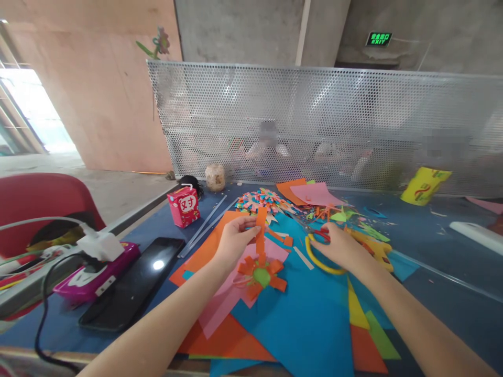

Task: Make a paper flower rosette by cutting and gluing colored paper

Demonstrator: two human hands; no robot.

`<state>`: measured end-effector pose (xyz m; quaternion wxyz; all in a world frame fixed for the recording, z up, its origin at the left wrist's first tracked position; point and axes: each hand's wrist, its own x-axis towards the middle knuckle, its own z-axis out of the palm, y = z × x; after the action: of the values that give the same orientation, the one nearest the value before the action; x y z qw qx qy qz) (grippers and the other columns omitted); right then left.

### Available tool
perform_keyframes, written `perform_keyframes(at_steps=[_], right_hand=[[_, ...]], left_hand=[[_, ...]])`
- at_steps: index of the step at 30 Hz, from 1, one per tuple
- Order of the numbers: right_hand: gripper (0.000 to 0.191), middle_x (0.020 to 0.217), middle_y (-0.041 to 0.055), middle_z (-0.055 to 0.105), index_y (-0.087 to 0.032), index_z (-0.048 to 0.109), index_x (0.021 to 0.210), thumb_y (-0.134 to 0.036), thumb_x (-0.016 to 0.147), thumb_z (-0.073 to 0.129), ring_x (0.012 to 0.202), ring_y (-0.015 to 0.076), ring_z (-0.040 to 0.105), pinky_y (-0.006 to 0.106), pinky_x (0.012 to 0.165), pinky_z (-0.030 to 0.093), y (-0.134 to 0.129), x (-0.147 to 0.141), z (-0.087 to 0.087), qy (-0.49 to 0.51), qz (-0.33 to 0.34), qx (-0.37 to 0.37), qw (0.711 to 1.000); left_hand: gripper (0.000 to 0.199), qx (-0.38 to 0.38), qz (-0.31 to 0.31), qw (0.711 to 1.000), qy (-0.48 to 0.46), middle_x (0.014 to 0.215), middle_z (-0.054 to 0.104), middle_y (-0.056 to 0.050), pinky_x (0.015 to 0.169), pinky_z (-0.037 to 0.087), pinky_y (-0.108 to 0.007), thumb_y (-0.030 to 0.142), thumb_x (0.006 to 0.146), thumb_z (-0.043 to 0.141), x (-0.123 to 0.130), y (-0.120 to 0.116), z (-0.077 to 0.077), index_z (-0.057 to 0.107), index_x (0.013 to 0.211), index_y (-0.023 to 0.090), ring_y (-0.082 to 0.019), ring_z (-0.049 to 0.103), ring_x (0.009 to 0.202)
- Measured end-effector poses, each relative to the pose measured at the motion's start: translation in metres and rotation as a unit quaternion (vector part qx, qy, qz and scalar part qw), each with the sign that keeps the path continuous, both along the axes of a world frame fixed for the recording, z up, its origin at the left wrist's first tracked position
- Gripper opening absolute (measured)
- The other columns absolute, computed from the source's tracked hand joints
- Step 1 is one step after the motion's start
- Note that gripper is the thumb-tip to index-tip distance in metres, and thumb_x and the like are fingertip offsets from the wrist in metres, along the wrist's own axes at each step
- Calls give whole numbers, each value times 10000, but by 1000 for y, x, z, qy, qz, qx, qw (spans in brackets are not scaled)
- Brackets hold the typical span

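Note:
My left hand [232, 240] pinches an upright orange paper strip [260, 230] above an orange paper flower with a green centre [261, 274], which lies on pink paper. To the right, my right hand [338, 246] rests on scissors with yellow and red handles [319, 250], its fingers over the handles. Both hands are over a large blue paper sheet [306, 314].
Sheets of orange, pink, yellow and green paper [220, 303] overlap on the table. A pile of colourful paper pieces [261, 200] lies behind. A black phone [133, 283], a magenta power strip [94, 272] and a red carton [183, 206] sit left. A perforated metal screen [314, 125] stands behind.

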<state>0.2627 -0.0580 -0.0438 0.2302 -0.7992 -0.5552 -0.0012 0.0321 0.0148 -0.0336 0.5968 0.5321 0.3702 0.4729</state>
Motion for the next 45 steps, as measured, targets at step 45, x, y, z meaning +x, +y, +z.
perform_keyframes(at_steps=[45], right_hand=[[156, 725, 10, 612, -222, 538, 737, -378, 732, 553, 725, 197, 609, 310, 669, 487, -3, -39, 6, 388, 192, 160, 887]], left_hand=[[122, 266, -241, 810, 463, 800, 652, 3, 613, 423, -249, 248, 677, 587, -23, 7, 14, 533, 776, 201, -170, 604, 731]])
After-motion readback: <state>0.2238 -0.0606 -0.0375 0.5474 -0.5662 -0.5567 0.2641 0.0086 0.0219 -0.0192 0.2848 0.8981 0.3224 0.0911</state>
